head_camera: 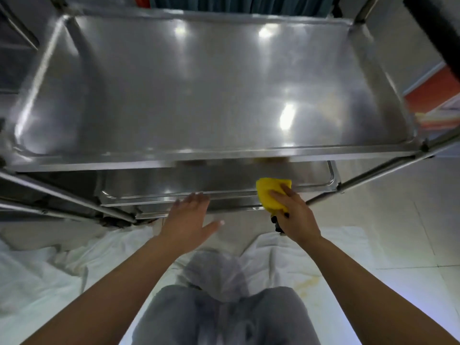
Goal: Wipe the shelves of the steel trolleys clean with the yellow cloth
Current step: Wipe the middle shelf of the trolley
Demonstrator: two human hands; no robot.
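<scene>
Yellow cloth (272,195) bunched under the right hand (296,217), down at the front right rim of the lower shelf (211,180) of the steel trolley (378,170). Fingers curled over the wad, thumb tucked at its near side: a grip clenched round the cloth and pressing it onto the shelf edge. Left hand (190,217) released, fingers straight and spread, fingertips touching or just short of the same front rim; blurred, so cannot tell which. Top shelf (199,90) broad, shiny, with raised rims and rounded corners.

Likely soft, light and limp, that cloth: no stiffness of its own, so best held as a folded pad under a flat palm, with the fingers hooked over the far fold to keep it from rolling up. Probably glides easily on polished steel; some downward pressure needed for it to bite. Rims and corners call for a pinched corner of cloth pushed into the crease. Trolley itself hard, smooth and possibly on wheels, so liable to shift under a push; worth steadying at the rim or a post with the free hand.

White sheets (49,265) spread on the tiled floor (398,232) below, grey trouser knees (216,314) in the foreground.
</scene>
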